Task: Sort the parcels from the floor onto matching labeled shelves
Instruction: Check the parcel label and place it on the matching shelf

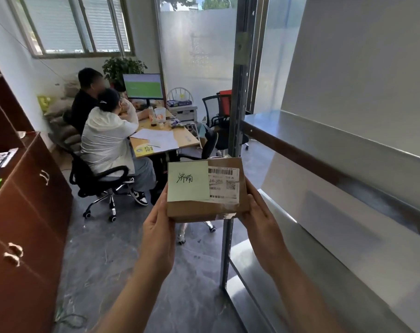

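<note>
I hold a small brown cardboard parcel (205, 210) up in front of me with both hands. A pale green note with handwritten characters covers its left face, and a white barcode label sits to the right of it. My left hand (157, 227) grips the parcel's left and lower edge. My right hand (259, 212) grips its right edge. A metal shelf unit (324, 150) stands to the right, its upright post just behind the parcel; no shelf labels are visible.
A dark wooden cabinet (29, 212) with drawers lines the left side. Two people sit on office chairs at a desk (170, 140) with a monitor straight ahead. More chairs stand behind the desk. Grey floor (103, 260) lies between cabinet and shelf unit.
</note>
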A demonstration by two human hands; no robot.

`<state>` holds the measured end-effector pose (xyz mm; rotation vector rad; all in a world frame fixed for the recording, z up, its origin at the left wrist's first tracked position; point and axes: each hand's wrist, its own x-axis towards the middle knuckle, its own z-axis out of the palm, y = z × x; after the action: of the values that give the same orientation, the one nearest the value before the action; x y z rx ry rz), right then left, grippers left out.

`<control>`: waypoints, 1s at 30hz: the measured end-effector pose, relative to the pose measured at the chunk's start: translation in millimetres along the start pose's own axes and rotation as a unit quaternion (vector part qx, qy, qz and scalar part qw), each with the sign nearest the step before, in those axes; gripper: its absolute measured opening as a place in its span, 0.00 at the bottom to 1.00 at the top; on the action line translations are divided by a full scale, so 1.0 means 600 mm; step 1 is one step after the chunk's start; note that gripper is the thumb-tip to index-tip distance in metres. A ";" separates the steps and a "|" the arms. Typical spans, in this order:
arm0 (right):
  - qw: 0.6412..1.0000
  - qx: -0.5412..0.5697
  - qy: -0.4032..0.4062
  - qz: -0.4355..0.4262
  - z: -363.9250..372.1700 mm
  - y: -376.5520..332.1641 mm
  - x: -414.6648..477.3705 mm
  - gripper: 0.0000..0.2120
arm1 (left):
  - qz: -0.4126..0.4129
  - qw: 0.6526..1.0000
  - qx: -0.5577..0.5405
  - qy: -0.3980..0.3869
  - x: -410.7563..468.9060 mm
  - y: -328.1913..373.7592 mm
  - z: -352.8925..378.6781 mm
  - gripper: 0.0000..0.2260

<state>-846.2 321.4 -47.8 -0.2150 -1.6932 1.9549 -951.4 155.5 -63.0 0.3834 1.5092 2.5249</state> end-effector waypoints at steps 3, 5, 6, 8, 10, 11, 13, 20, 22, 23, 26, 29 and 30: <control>0.999 -0.028 0.030 0.012 -0.007 0.014 0.030 0.19 | -0.015 1.000 0.008 -0.023 0.050 -0.030 0.001 0.18; 0.998 -0.036 0.045 0.014 0.001 0.028 0.056 0.19 | -0.022 0.999 0.016 -0.031 0.092 -0.042 -0.005 0.18; 0.998 -0.040 0.051 0.014 0.009 0.038 0.072 0.19 | -0.025 0.999 0.021 -0.037 0.114 -0.045 -0.011 0.18; 0.997 -0.040 0.069 0.016 0.030 0.063 0.104 0.19 | -0.033 0.998 0.032 -0.050 0.160 -0.050 -0.029 0.18; 0.995 -0.037 0.093 0.016 0.058 0.088 0.136 0.19 | -0.038 0.996 0.036 -0.071 0.209 -0.050 -0.049 0.17; 0.994 -0.035 0.102 0.016 0.073 0.099 0.151 0.19 | -0.040 0.995 0.034 -0.083 0.234 -0.050 -0.058 0.16; 0.993 -0.037 0.114 0.022 0.104 0.122 0.179 0.19 | -0.054 0.993 0.023 -0.098 0.286 -0.054 -0.079 0.15; 0.981 -0.021 0.190 0.026 0.176 0.174 0.270 0.18 | -0.102 0.981 0.016 -0.162 0.449 -0.098 -0.136 0.17; 0.975 -0.009 0.218 0.034 0.184 0.189 0.289 0.16 | -0.112 0.977 0.017 -0.183 0.483 -0.114 -0.143 0.16; 0.972 -0.007 0.232 0.038 0.187 0.196 0.296 0.16 | -0.110 0.974 0.021 -0.197 0.498 -0.121 -0.144 0.17; 0.960 -0.005 0.279 0.040 0.188 0.212 0.310 0.15 | -0.110 0.964 0.048 -0.237 0.532 -0.150 -0.141 0.20; 0.945 -0.006 0.322 0.050 0.172 0.228 0.310 0.14 | -0.122 0.950 0.079 -0.278 0.543 -0.184 -0.133 0.21; 0.941 -0.011 0.333 0.060 0.165 0.235 0.307 0.12 | -0.134 0.947 0.077 -0.283 0.543 -0.195 -0.128 0.21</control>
<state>-1087.4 316.8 -121.6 -0.8965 -1.2659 1.6677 -1282.9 237.0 -158.9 0.7874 1.4061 1.8714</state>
